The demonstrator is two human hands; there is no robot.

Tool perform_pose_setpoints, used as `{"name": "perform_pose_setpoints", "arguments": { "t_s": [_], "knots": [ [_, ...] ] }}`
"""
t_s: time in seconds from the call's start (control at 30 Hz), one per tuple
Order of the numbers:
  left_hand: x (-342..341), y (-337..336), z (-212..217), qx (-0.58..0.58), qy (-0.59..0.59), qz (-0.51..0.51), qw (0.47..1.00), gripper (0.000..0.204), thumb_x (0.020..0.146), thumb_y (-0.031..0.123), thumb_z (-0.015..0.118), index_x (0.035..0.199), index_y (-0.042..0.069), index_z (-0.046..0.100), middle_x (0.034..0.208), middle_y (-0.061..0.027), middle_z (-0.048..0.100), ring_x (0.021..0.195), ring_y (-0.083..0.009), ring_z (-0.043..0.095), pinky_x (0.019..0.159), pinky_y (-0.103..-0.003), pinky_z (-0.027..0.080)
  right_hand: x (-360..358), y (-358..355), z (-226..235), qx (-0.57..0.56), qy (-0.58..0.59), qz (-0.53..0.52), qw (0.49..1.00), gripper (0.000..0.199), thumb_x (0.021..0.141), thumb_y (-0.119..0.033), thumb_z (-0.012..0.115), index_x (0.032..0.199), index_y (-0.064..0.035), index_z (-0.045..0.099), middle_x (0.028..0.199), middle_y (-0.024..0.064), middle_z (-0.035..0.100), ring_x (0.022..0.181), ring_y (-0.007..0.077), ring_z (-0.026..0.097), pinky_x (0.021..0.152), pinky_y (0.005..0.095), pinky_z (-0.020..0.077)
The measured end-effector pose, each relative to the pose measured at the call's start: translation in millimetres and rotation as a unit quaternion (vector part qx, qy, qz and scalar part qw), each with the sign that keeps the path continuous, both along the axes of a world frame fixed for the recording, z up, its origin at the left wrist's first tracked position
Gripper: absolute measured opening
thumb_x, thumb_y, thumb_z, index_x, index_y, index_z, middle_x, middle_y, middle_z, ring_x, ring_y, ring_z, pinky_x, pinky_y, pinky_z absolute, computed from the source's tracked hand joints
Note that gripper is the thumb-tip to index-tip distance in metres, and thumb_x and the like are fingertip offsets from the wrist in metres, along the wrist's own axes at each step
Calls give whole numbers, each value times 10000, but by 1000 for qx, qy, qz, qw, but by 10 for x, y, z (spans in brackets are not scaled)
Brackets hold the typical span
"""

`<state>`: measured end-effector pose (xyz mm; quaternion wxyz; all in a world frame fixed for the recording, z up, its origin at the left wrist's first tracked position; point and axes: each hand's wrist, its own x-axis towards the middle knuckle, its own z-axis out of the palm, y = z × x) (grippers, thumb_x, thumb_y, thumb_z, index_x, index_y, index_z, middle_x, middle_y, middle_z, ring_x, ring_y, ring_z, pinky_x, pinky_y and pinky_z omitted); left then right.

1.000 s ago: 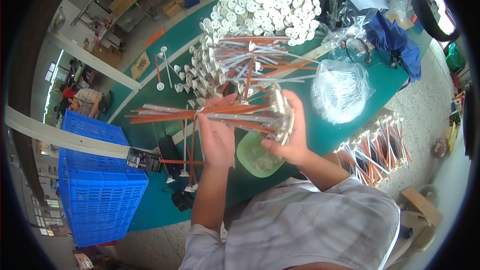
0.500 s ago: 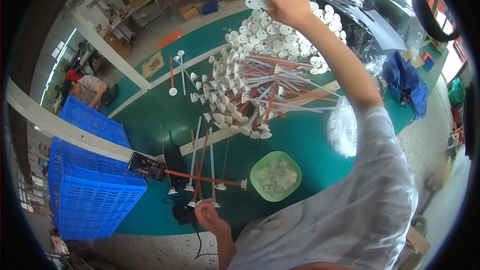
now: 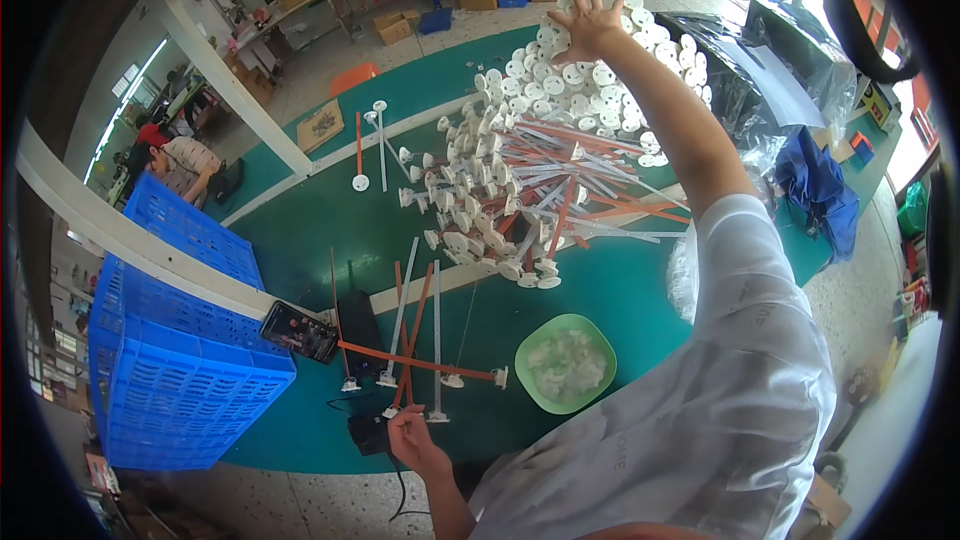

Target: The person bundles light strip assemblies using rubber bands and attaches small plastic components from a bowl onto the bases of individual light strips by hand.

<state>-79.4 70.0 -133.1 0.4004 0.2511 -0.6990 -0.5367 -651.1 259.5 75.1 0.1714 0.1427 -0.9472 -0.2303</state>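
Reaching right hand (image 3: 588,25), fingers spread, onto white discs (image 3: 590,90); light, rigid (pinch by rim). Left hand (image 3: 415,440) loosely curled near rods (image 3: 415,325), holding nothing.

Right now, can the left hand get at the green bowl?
Probably yes. The left hand rests at the near table edge, by the upright rods, and the green bowl sits just to its right with only bare green table between. The right hand is far off on the white discs.
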Motion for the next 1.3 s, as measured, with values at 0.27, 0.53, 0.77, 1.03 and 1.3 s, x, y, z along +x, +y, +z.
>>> {"name": "perform_pose_setpoints", "arguments": {
  "t_s": [0.27, 0.53, 0.77, 1.03, 1.3],
  "knots": [
    [-440, 65, 220, 131, 12, -186, 974, 184, 1009, 136, 464, 928, 3, 562, 950, -118, 632, 849, -157, 571, 810, -307, 453, 2565, -376, -106, -203, 19, 679, 705, 279, 724, -240, 676, 968, -103, 667, 1024, 119, 606, 994, 327, 615, 846, 488, 492],
    [-1203, 888, 739, 307, 86, -665, 675, 488, 982, 383, 499, 1307, 21, 455, 1349, -91, 431, 1223, -204, 439, 991, -381, 351, 5197, -569, -376, -210, -136, 924, 290, 164, 870, -181, 532, 902, -53, 628, 797, 76, 573, 722, 194, 560, 817, 489, 467],
    [9, 544, 663, 325, 80, -423, 842, 242, 957, 229, 574, 996, -10, 589, 916, -60, 598, 861, -120, 561, 752, -289, 456, 4871, -589, -772, -329, -157, 854, 371, 159, 638, -171, 675, 589, -85, 551, 610, 12, 478, 550, 183, 499, 502, 335, 401],
    [611, -181, -342, 27, 64, -22, 997, 148, 894, 99, 675, 819, -3, 598, 706, -29, 615, 640, -98, 566, 599, -245, 445, 4062, -1054, -1278, -104, -349, 275, 890, 518, 846, -549, 629, 832, -37, 706, 750, 163, 680, 788, 346, 692, 675, 429, 562],
    [487, -262, -507, -210, 2, 4, 978, 187, 806, 48, 695, 677, 42, 560, 578, -68, 565, 499, -240, 567, 476, -337, 423, 4173, -1751, -1853, -253, -386, 204, 863, 694, 767, -724, 610, 932, -60, 726, 882, 171, 716, 880, 350, 702, 783, 432, 561]
  ]
}}
